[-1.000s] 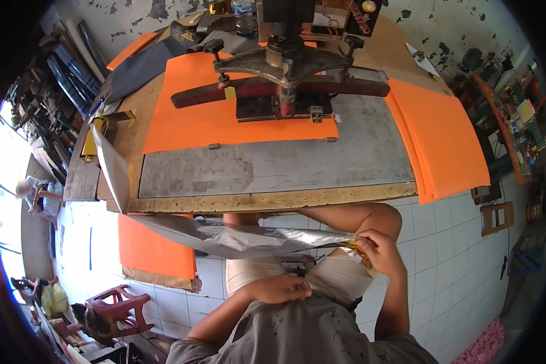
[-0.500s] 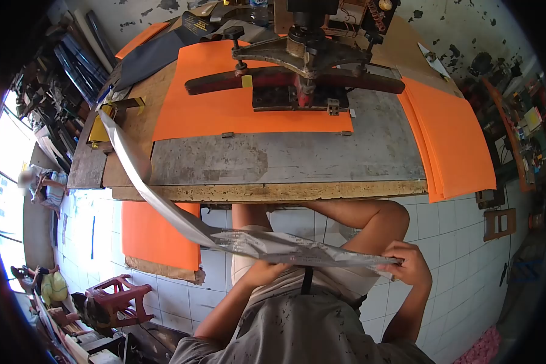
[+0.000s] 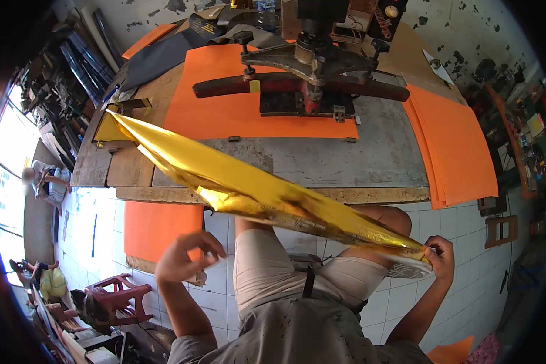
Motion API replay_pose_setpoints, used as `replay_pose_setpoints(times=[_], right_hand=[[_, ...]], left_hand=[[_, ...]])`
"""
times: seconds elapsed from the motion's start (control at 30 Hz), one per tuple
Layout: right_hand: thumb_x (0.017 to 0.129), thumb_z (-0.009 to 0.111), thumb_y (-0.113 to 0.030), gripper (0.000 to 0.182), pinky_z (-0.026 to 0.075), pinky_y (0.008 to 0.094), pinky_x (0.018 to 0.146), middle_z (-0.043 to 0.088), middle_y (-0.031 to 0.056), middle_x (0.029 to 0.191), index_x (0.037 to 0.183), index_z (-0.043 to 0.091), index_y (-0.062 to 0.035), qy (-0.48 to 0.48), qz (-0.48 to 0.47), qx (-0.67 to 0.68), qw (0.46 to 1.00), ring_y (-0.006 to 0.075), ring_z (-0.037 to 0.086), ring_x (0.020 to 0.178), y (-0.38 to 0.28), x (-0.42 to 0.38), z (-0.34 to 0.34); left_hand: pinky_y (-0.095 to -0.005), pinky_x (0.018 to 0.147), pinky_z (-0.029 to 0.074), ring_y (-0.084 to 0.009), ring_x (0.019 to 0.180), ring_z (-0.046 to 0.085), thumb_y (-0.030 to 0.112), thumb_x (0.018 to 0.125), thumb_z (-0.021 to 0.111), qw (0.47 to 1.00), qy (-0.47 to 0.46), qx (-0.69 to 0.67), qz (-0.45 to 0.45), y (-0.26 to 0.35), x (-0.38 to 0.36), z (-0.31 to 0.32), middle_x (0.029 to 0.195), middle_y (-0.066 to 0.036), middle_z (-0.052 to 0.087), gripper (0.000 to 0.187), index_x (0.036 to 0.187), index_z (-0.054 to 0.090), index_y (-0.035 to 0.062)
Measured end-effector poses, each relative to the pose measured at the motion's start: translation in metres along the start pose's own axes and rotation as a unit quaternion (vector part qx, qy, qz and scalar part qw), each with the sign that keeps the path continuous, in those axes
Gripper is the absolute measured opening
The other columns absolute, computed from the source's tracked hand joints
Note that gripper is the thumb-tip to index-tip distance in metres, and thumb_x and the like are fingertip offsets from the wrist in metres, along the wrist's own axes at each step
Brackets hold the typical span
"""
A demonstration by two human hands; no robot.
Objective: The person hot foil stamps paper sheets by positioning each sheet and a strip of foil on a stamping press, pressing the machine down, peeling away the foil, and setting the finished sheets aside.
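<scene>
A long strip of gold foil (image 3: 249, 188) stretches slantwise from the table's left side down to my right hand (image 3: 441, 255). My right fingers pinch its near end, where a printed grey underside shows. Beneath the foil, at the left, my left hand (image 3: 190, 256) is raised with nothing in it, its fingers apart and loosely curled. The foil's far end meets a yellow block-like piece (image 3: 111, 130) at the table's left edge. Under the press (image 3: 312, 73) lies an orange sheet (image 3: 209, 112), flat on the grey tabletop (image 3: 321, 161).
A stack of orange sheets (image 3: 458, 145) overhangs the table's right end. More orange sheets (image 3: 161, 233) sit below the table at left. A red plastic stool (image 3: 118, 297) stands on the tiled floor. Another person (image 3: 47, 182) is at the far left.
My left hand has let go of the foil and moved up and left. My right hand has shifted slightly rightward. The foil has risen and turned from its grey side to gold.
</scene>
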State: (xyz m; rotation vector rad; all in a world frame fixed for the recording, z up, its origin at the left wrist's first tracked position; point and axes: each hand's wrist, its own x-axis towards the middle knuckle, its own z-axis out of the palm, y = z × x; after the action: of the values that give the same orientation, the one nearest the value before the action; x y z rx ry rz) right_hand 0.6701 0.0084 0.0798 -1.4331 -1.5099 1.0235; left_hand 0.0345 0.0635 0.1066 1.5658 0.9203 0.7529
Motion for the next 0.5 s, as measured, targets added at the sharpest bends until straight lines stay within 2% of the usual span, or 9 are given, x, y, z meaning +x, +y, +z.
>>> replay_pose_setpoints(times=[0.03, 0.07, 0.13, 0.2, 0.23, 0.3, 0.4, 0.5], right_hand=[[0.095, 0.075, -0.022, 0.028, 0.048, 0.0248, 0.068, 0.065, 0.0063, 0.084, 0.088, 0.064, 0.0029, -0.033, 0.053, 0.021, 0.998, 0.0104, 0.059, 0.071, 0.001, 0.000, -0.008], [0.095, 0.075, -0.023, 0.029, 0.048, 0.0248, 0.068, 0.065, 0.0057, 0.084, 0.088, 0.064, 0.0029, -0.026, 0.045, 0.006, 0.999, 0.0103, 0.058, 0.072, 0.007, 0.001, -0.008], [0.096, 0.074, -0.024, 0.030, 0.047, 0.0246, 0.069, 0.065, 0.0045, 0.085, 0.089, 0.064, 0.0028, -0.009, 0.032, -0.023, 0.999, 0.0099, 0.058, 0.075, 0.011, 0.007, -0.003], [0.098, 0.073, -0.027, 0.031, 0.046, 0.0245, 0.070, 0.064, 0.0033, 0.087, 0.091, 0.064, 0.0022, -0.002, 0.093, -0.009, 0.996, 0.0092, 0.058, 0.078, 0.016, 0.006, -0.002], [0.099, 0.072, -0.028, 0.032, 0.046, 0.0245, 0.071, 0.064, 0.0027, 0.088, 0.092, 0.064, 0.0019, 0.002, 0.121, -0.001, 0.993, 0.0088, 0.058, 0.079, 0.017, 0.007, -0.001], [0.100, 0.071, -0.031, 0.034, 0.045, 0.0243, 0.072, 0.063, 0.0016, 0.090, 0.093, 0.064, 0.0014, 0.039, 0.103, 0.006, 0.994, 0.0080, 0.057, 0.081, 0.016, 0.013, 0.010], [0.103, 0.066, -0.033, 0.035, 0.043, 0.0240, 0.071, 0.060, 0.0002, 0.088, 0.095, 0.063, 0.0004, 0.057, 0.099, -0.033, 0.993, 0.0070, 0.052, 0.079, 0.027, 0.018, 0.010], [0.105, 0.064, -0.033, 0.035, 0.042, 0.0241, 0.069, 0.058, -0.0004, 0.086, 0.093, 0.061, 0.0002, 0.065, 0.079, -0.063, 0.993, 0.0067, 0.049, 0.077, 0.039, 0.026, 0.013]], left_hand=[[-0.0305, 0.077, 0.054, -0.0174, 0.086, 0.070, 0.009, 0.094, 0.071, 0.997, 0.062, 0.040, 0.005, 0.007, 0.002, -0.007, 0.099, -0.012, 0.074, 0.015, 0.102, 0.069, -0.0024], [-0.0302, 0.077, 0.053, -0.0161, 0.085, 0.069, 0.006, 0.091, 0.071, 0.983, 0.159, 0.083, -0.039, 0.017, 0.006, -0.009, 0.097, -0.010, 0.074, 0.012, 0.099, 0.068, -0.0019], [-0.0308, 0.080, 0.052, -0.0166, 0.085, 0.068, 0.005, 0.090, 0.072, 0.929, 0.253, 0.269, -0.007, 0.020, 0.024, -0.024, 0.094, -0.006, 0.074, 0.018, 0.107, 0.069, 0.0034], [-0.0356, 0.089, 0.052, -0.0228, 0.097, 0.069, 0.009, 0.090, 0.073, 0.892, 0.322, 0.313, -0.049, 0.028, 0.042, -0.036, 0.105, -0.008, 0.073, 0.024, 0.113, 0.067, 0.0047], [-0.0375, 0.093, 0.051, -0.0249, 0.103, 0.067, 0.011, 0.091, 0.073, 0.874, 0.334, 0.354, -0.002, 0.025, 0.052, -0.045, 0.112, -0.009, 0.071, 0.026, 0.115, 0.067, 0.0051], [-0.0414, 0.100, 0.049, -0.0292, 0.116, 0.064, 0.014, 0.092, 0.073, 0.827, 0.351, 0.430, 0.093, 0.006, 0.069, -0.067, 0.127, -0.010, 0.067, 0.030, 0.120, 0.066, 0.0057], [-0.0461, 0.109, 0.045, -0.0334, 0.131, 0.055, 0.018, 0.095, 0.071, 0.777, 0.327, 0.531, 0.084, -0.008, 0.083, -0.089, 0.145, -0.012, 0.055, 0.037, 0.129, 0.063, 0.0073], [-0.0475, 0.112, 0.043, -0.0356, 0.137, 0.050, 0.022, 0.095, 0.070, 0.828, 0.305, 0.468, 0.055, -0.013, 0.092, -0.095, 0.151, -0.012, 0.051, 0.041, 0.133, 0.061, 0.0087]])
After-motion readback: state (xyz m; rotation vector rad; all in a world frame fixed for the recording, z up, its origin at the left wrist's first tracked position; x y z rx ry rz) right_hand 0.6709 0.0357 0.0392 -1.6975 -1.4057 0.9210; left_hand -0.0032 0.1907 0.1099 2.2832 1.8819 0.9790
